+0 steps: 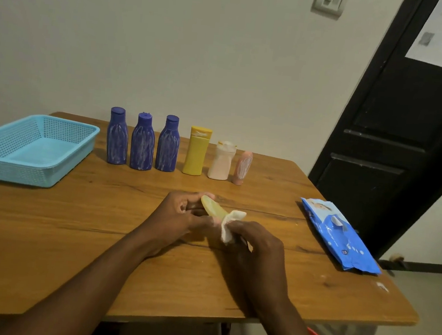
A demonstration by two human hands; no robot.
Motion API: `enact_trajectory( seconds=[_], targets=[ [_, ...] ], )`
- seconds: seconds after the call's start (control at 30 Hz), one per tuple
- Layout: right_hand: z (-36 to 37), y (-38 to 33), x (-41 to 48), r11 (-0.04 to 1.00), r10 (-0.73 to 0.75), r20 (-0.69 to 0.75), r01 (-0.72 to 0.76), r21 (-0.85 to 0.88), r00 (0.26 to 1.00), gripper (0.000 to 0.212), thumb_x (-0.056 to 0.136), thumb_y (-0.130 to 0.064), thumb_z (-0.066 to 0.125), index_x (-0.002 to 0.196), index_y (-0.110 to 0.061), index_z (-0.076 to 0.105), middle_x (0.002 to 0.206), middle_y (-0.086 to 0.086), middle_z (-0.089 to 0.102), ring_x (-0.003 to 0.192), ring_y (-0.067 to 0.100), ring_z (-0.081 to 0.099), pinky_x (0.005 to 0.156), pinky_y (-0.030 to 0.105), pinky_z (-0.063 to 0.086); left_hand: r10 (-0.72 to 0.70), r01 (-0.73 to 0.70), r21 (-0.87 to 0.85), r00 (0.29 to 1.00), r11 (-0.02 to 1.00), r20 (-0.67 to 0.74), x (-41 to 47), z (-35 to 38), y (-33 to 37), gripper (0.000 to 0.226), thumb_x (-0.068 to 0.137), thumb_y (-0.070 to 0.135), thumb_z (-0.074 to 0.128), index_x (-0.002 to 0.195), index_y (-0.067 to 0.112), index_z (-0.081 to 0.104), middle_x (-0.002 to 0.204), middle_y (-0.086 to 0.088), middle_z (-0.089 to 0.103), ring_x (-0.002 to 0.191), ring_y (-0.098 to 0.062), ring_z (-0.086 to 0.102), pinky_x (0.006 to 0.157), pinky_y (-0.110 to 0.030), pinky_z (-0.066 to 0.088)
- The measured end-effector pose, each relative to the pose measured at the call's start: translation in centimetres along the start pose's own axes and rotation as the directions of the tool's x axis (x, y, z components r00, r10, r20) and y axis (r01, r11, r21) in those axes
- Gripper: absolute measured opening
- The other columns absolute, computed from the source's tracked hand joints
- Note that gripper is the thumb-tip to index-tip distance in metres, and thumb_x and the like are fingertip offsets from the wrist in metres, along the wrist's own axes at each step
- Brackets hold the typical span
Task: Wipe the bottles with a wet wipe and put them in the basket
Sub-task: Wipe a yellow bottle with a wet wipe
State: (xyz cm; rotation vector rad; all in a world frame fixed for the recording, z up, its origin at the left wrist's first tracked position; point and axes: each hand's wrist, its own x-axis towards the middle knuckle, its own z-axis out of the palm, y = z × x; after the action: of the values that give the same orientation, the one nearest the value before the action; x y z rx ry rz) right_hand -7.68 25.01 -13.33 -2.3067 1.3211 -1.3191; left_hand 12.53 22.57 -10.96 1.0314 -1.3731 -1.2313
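Wood-grain table (71, 233); right hand (255, 248) rubs crumpled wipe (228, 226).

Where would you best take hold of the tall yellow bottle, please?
Probably near its top, under the cap, coming from the front and above: the yellow bottle stands upright, and the nearest purple bottle and white bottle crowd its lower sides.
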Motion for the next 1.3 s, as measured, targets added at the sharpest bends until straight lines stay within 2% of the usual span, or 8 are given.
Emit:
enact_trajectory(
  seconds=[0.13, 0.27, 0.6, 0.7, 0.83, 1.0, 1.17, 1.3],
  targets=[
    [0.2, 0.0, 1.3, 0.995, 0.086, 0.009, -0.086, 0.057, 0.996, 0.027, 0.089, -0.008, 0.073, 0.11, -0.025, 0.075, 0.111, -0.014, 0.066, 0.106, 0.002, 0.06, 0.088, 0.027, 0.055, -0.013, 0.013, -0.018, 1.0, 1.0, -0.004, 0.0, 0.1, 0.1, 0.046, 0.081, 0.0, 0.081, 0.122, 0.018, 0.069, 0.107, 0.002, 0.079, 0.103, -0.013, 0.074, 0.079, -0.026, 0.061],
    [1.5, -1.2, 1.7, 0.998, 0.021, -0.004, -0.021, 0.056, 1.0, 0.028, 0.09, -0.017, 0.066, 0.117, -0.023, 0.073, 0.113, -0.011, 0.061, 0.108, 0.003, 0.056, 0.088, 0.022, 0.053, 0.026, -0.026, 0.002, 1.0, 1.0, 0.014, 0.0, 0.0, 0.0, 0.044, 0.081, -0.004, 0.078, 0.117, 0.02, 0.071, 0.11, 0.001, 0.079, 0.107, -0.012, 0.073, 0.084, -0.024, 0.059],
    [1.1, -0.5, 3.7, 0.986, 0.094, 0.017, -0.096, 0.135, 0.995, 0.025, 0.087, -0.004, 0.074, 0.106, -0.02, 0.077, 0.1, -0.009, 0.068, 0.094, 0.003, 0.061, 0.077, 0.022, 0.052, 0.073, -0.072, -0.017, 0.997, 0.997, 0.032, 0.3, 0.0, -0.4, 0.047, 0.079, -0.004, 0.081, 0.121, 0.012, 0.07, 0.111, -0.002, 0.079, 0.109, -0.016, 0.073, 0.084, -0.023, 0.058],
    [2.0, -1.1, 5.6, 0.997, -0.001, 0.044, -0.002, 0.075, 0.999, 0.029, 0.085, 0.001, 0.07, 0.109, -0.016, 0.076, 0.099, -0.002, 0.068, 0.092, 0.01, 0.061, 0.076, 0.027, 0.05, 0.118, -0.119, 0.026, 0.991, 0.993, 0.057, 0.2, -0.2, -0.6, 0.044, 0.082, -0.006, 0.078, 0.122, 0.009, 0.072, 0.115, -0.005, 0.077, 0.114, -0.02, 0.071, 0.098, -0.034, 0.056],
    [1.9, -1.5, 5.3, 0.988, -0.124, 0.1, 0.113, 0.106, 0.987, 0.041, 0.082, 0.01, 0.066, 0.113, -0.016, 0.077, 0.109, -0.001, 0.069, 0.105, 0.012, 0.061, 0.087, 0.026, 0.052, 0.157, -0.158, 0.053, 0.987, 0.986, 0.034, 0.2, -0.3, -0.8, 0.042, 0.084, -0.009, 0.074, 0.121, 0.009, 0.073, 0.112, -0.004, 0.078, 0.111, -0.02, 0.072, 0.095, -0.036, 0.057],
    [-0.2, -0.2, 3.3, 0.974, -0.098, 0.119, 0.071, 0.215, 0.988, 0.035, 0.086, 0.004, 0.07, 0.113, -0.018, 0.077, 0.115, -0.008, 0.069, 0.11, 0.007, 0.063, 0.089, 0.022, 0.054, 0.124, -0.124, 0.014, 0.992, 0.992, 0.034, 0.2, -0.1, -0.8, 0.05, 0.079, -0.004, 0.081, 0.124, 0.015, 0.07, 0.117, 0.001, 0.077, 0.116, -0.015, 0.07, 0.105, -0.039, 0.054],
    [1.3, -1.0, 5.8, 0.997, -0.018, 0.088, 0.011, 0.081, 0.996, 0.031, 0.086, 0.004, 0.07, 0.111, -0.013, 0.078, 0.101, 0.001, 0.069, 0.092, 0.009, 0.062, 0.076, 0.029, 0.054, 0.154, -0.157, 0.046, 0.986, 0.987, 0.06, 0.2, 0.0, -0.7, 0.045, 0.082, -0.004, 0.079, 0.123, 0.014, 0.072, 0.118, 0.0, 0.076, 0.116, -0.017, 0.069, 0.103, -0.038, 0.053],
    [2.3, -2.3, 6.2, 0.993, -0.117, 0.15, 0.112, 0.042, 0.982, 0.036, 0.084, 0.007, 0.067, 0.112, -0.013, 0.076, 0.11, 0.002, 0.066, 0.103, 0.015, 0.058, 0.085, 0.031, 0.053, 0.167, -0.169, 0.077, 0.986, 0.983, 0.029, -0.1, -0.3, -0.6, 0.034, 0.084, -0.007, 0.074, 0.111, 0.014, 0.076, 0.105, -0.003, 0.079, 0.105, -0.018, 0.073, 0.088, -0.031, 0.056]
  ],
)
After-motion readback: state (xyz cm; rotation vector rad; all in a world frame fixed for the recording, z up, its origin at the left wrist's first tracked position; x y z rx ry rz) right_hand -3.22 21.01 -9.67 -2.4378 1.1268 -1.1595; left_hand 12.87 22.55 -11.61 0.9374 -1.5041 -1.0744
